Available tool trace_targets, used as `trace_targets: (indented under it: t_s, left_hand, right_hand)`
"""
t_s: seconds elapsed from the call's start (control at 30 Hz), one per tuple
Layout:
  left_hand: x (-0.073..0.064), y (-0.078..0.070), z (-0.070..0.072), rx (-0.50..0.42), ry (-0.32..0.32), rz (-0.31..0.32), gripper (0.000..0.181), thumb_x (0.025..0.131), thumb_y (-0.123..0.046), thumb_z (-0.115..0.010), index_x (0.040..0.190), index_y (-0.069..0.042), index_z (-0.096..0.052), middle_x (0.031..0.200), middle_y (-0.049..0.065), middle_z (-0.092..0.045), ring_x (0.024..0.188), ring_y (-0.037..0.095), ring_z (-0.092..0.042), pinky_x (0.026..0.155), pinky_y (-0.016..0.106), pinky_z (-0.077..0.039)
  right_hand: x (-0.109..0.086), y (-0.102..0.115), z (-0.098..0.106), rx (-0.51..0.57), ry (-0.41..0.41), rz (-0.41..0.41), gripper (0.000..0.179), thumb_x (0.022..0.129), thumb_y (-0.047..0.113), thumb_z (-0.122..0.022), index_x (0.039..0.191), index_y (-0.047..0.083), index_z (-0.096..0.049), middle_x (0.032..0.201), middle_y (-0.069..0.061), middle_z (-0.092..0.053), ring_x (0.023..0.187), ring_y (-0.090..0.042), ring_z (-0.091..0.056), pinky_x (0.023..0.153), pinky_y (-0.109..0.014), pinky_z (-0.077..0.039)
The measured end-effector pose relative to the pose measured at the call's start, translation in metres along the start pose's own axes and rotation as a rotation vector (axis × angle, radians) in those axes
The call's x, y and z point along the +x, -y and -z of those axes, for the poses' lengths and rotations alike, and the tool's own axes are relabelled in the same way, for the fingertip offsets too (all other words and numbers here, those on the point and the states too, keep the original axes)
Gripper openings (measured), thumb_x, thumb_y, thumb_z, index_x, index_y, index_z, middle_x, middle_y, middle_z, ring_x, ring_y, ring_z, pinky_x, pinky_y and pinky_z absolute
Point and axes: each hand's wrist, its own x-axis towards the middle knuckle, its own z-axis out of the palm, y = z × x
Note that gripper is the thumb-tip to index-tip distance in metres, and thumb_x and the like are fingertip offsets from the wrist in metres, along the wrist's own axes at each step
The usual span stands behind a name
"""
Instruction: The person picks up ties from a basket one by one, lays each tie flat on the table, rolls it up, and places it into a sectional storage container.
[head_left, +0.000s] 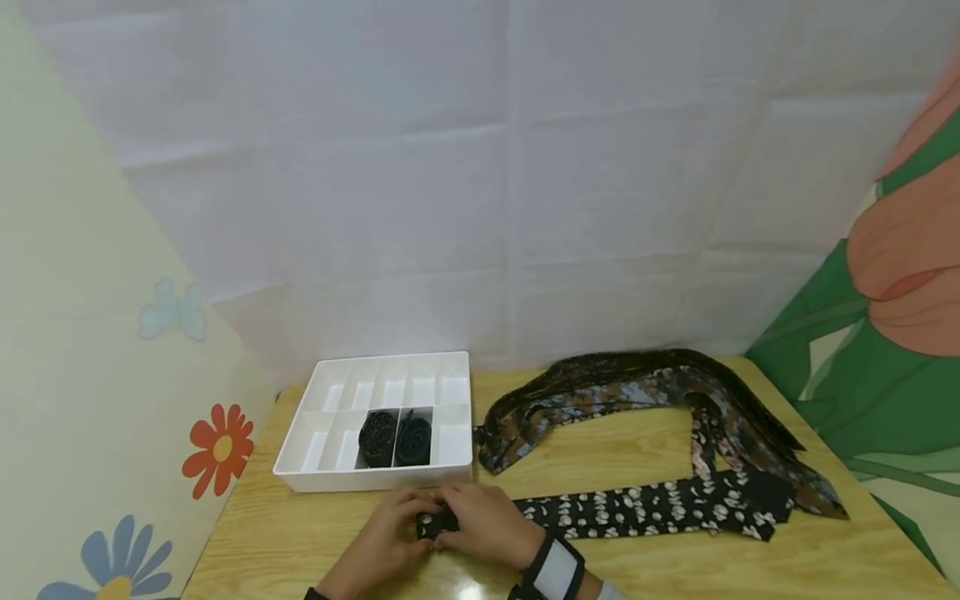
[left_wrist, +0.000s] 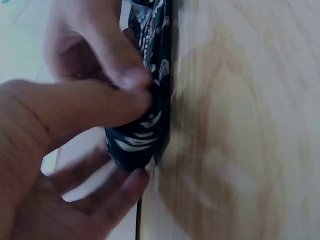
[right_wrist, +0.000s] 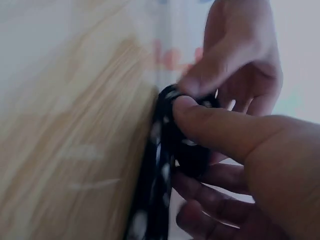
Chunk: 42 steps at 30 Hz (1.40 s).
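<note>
A black necktie with white flower shapes [head_left: 600, 511] lies lengthwise across the front of the table. Its left end is a small roll [left_wrist: 135, 145] between the two hands. My left hand [head_left: 384, 537] holds this roll from the left, thumb on one side and fingertips on the other. From the right, my right hand [head_left: 487, 527] pinches the same roll, its thumb [right_wrist: 210, 120] on top near the left hand's thumb. In the head view the hands cover most of the roll. The tie's wide part runs off to the right, flat on the wood.
Behind the hands stands a white divided tray [head_left: 367, 481] with a dark brown rolled tie [head_left: 377, 437] and a dark green-black one [head_left: 414, 439] in neighbouring compartments. Several long dark patterned ties [head_left: 660, 379] lie heaped at the back right, overlapping the flowered tie's right end.
</note>
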Motion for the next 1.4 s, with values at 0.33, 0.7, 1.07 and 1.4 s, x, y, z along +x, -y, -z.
trace_targets:
  t_s: [0.33,0.7,1.07,1.4]
  left_hand:
    - [0.003,0.003,0.0,-0.008,0.051,0.042,0.055,0.07,-0.001,-0.089,0.118,-0.017,-0.069,0.113,-0.004,-0.07,0.103,0.01,-0.063,0.088,0.03,-0.056]
    - [0.013,-0.017,-0.005,0.004,0.086,0.051,0.046,0.073,-0.003,-0.09,0.109,-0.019,-0.067,0.115,-0.009,-0.066,0.109,0.01,-0.059,0.096,0.032,-0.055]
    - [0.018,-0.024,-0.009,0.038,0.1,0.051,0.047,0.074,-0.006,-0.09,0.115,-0.019,-0.072,0.119,-0.008,-0.064,0.11,0.01,-0.061,0.095,0.033,-0.057]
    - [0.024,-0.026,-0.018,-0.005,0.166,0.063,0.046,0.077,-0.009,-0.09,0.116,-0.019,-0.067,0.119,-0.008,-0.064,0.111,0.007,-0.061,0.097,0.031,-0.058]
  right_hand:
    - [-0.008,-0.006,0.001,-0.054,-0.075,0.002,0.038,0.086,0.049,-0.086,0.112,0.024,-0.073,0.109,0.011,-0.066,0.085,0.0,-0.061,0.068,-0.023,-0.051]
    - [-0.018,-0.015,0.008,0.027,-0.04,-0.019,0.038,0.084,0.051,-0.088,0.109,0.027,-0.071,0.107,0.012,-0.069,0.08,0.003,-0.055,0.064,-0.022,-0.046]
    - [-0.03,-0.027,0.007,0.008,-0.073,-0.003,0.036,0.086,0.045,-0.088,0.112,0.026,-0.072,0.11,0.011,-0.066,0.093,-0.003,-0.062,0.071,-0.025,-0.052]
    - [-0.035,-0.034,0.008,0.012,-0.07,0.004,0.035,0.086,0.045,-0.086,0.112,0.026,-0.072,0.107,0.013,-0.062,0.091,0.001,-0.055,0.069,-0.021,-0.048]
